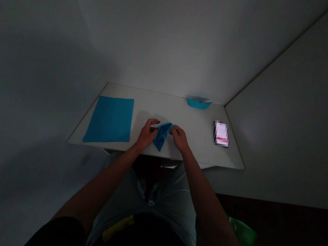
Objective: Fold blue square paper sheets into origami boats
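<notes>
Between my two hands, near the front edge of the table, is a folded piece of blue paper, tilted and partly opened into a pointed shape. My left hand grips its left side, the thumb against the paper and the forefinger arched above. On the other side, my right hand pinches the upper right corner. A finished blue paper boat stands at the back of the table, against the wall. Flat sheets of blue paper lie to the left of my left hand.
The white table meets a wall at the back and another on the right. At its right end lies a phone with a lit, blurred screen. A green plastic object is low on the right, beside my right arm.
</notes>
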`<state>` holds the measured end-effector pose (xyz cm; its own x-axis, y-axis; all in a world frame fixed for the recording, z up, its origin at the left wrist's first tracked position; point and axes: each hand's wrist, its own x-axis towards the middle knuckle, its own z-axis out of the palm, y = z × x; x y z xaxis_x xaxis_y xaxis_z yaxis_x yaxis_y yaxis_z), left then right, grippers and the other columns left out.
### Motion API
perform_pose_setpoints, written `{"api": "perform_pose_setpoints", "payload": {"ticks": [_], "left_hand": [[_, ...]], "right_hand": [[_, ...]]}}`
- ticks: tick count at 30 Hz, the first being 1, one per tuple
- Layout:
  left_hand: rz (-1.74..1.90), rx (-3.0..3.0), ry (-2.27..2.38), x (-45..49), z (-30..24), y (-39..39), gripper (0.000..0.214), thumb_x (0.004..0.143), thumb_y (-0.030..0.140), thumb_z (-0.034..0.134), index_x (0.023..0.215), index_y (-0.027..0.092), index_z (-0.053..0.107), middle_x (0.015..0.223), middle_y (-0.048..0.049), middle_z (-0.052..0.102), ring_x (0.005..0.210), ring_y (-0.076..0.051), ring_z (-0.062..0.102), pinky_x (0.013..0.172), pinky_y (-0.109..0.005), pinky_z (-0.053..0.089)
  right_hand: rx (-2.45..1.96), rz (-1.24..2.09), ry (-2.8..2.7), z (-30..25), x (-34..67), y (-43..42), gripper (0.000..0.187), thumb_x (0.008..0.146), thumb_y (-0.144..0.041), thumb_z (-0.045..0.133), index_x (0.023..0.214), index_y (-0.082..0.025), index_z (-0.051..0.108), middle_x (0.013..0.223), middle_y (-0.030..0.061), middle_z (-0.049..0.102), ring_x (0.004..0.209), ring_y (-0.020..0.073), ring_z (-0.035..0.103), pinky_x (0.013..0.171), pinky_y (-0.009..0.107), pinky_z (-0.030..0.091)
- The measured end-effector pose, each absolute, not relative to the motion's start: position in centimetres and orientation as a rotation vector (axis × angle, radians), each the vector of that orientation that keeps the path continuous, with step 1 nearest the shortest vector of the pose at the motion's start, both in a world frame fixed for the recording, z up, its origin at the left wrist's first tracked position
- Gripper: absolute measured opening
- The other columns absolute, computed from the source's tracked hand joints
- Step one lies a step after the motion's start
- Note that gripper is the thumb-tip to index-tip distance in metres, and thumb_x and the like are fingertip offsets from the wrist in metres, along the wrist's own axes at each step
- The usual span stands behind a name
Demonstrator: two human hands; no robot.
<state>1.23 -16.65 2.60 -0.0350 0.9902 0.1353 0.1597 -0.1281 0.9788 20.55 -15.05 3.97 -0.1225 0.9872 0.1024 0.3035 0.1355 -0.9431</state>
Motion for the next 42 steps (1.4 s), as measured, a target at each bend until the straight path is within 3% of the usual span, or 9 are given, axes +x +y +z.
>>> {"api": "perform_pose_setpoints", "payload": {"ticks": [5,8,12,17,21,29,33,36,42], "left_hand": [[1.137,1.650,1.387,0.7,4.6,-15.8,0.033,0.093,0.008,0.058,0.117,0.022,0.075,0.128,-0.0071,0.079,0.121,-0.022,0.073,0.112,-0.040,0.056],[1.074,1.642,1.406,0.8,5.0,-15.9,0.028,0.096,0.010,0.059,0.113,0.021,0.077,0.120,-0.0063,0.082,0.114,-0.022,0.076,0.109,-0.039,0.058],[1.061,1.558,1.480,1.1,4.5,-16.0,0.022,0.094,0.011,0.063,0.107,0.021,0.076,0.113,-0.0065,0.083,0.108,-0.022,0.077,0.100,-0.037,0.060],[1.024,1.559,1.653,2.1,4.8,-16.0,0.008,0.091,0.018,0.069,0.098,0.021,0.072,0.100,-0.0056,0.080,0.091,-0.022,0.075,0.089,-0.036,0.058],[1.117,1.608,1.745,3.1,6.0,-16.5,0.007,0.092,0.021,0.069,0.099,0.023,0.066,0.103,-0.0065,0.076,0.092,-0.023,0.071,0.089,-0.037,0.055],[1.232,1.573,1.708,2.8,6.4,-16.3,0.015,0.093,0.023,0.068,0.107,0.024,0.063,0.108,-0.0052,0.075,0.093,-0.020,0.071,0.090,-0.035,0.055],[1.127,1.418,1.543,2.4,5.0,-15.7,0.038,0.093,0.020,0.065,0.131,0.020,0.062,0.129,-0.0118,0.074,0.103,-0.023,0.074,0.092,-0.037,0.059],[0.967,1.303,1.399,2.4,3.8,-15.5,0.055,0.093,0.015,0.060,0.147,0.016,0.054,0.131,-0.0129,0.076,0.104,-0.023,0.075,0.087,-0.035,0.062],[0.871,1.659,1.341,2.5,2.9,-15.7,0.072,0.082,0.009,0.066,0.153,0.019,0.054,0.136,-0.0109,0.075,0.120,-0.030,0.073,0.107,-0.043,0.059]], "right_hand": [[-1.242,1.386,-1.332,4.8,21.5,-14.6,0.037,0.081,-0.062,0.058,0.079,-0.026,0.058,0.080,0.0007,0.062,0.082,0.0204,0.061,0.080,0.035,0.059],[-1.250,1.395,-1.180,4.8,21.8,-14.4,0.039,0.077,-0.065,0.061,0.082,-0.026,0.055,0.083,0.0005,0.063,0.087,0.0212,0.064,0.079,0.035,0.061],[-1.331,1.314,-1.127,4.4,22.0,-14.5,0.047,0.078,-0.072,0.060,0.080,-0.028,0.045,0.078,-0.0022,0.058,0.082,0.0201,0.066,0.076,0.035,0.062],[-1.476,1.065,-1.299,3.9,21.0,-15.7,0.048,0.081,-0.071,0.066,0.091,-0.028,0.049,0.082,-0.0032,0.063,0.076,0.0204,0.066,0.066,0.032,0.057],[-1.444,0.788,-1.494,2.6,19.7,-16.8,0.032,0.088,-0.057,0.065,0.096,-0.028,0.053,0.091,0.0020,0.068,0.087,0.0236,0.067,0.079,0.037,0.058],[-1.429,0.863,-1.482,1.1,19.5,-17.0,0.025,0.095,-0.052,0.051,0.098,-0.028,0.049,0.097,0.0059,0.072,0.084,0.0237,0.070,0.073,0.036,0.057],[-1.444,0.914,-1.552,1.9,20.4,-16.8,0.018,0.093,-0.047,0.051,0.094,-0.029,0.046,0.082,0.0005,0.069,0.075,0.0225,0.069,0.066,0.032,0.053],[-1.535,0.901,-1.589,2.1,21.0,-16.3,0.017,0.093,-0.045,0.051,0.089,-0.030,0.044,0.071,-0.0022,0.065,0.069,0.0229,0.068,0.064,0.032,0.051],[-1.590,0.681,-1.798,2.3,21.6,-14.7,0.011,0.091,-0.036,0.059,0.097,-0.027,0.059,0.088,0.0066,0.074,0.088,0.0277,0.071,0.081,0.038,0.055]]}}
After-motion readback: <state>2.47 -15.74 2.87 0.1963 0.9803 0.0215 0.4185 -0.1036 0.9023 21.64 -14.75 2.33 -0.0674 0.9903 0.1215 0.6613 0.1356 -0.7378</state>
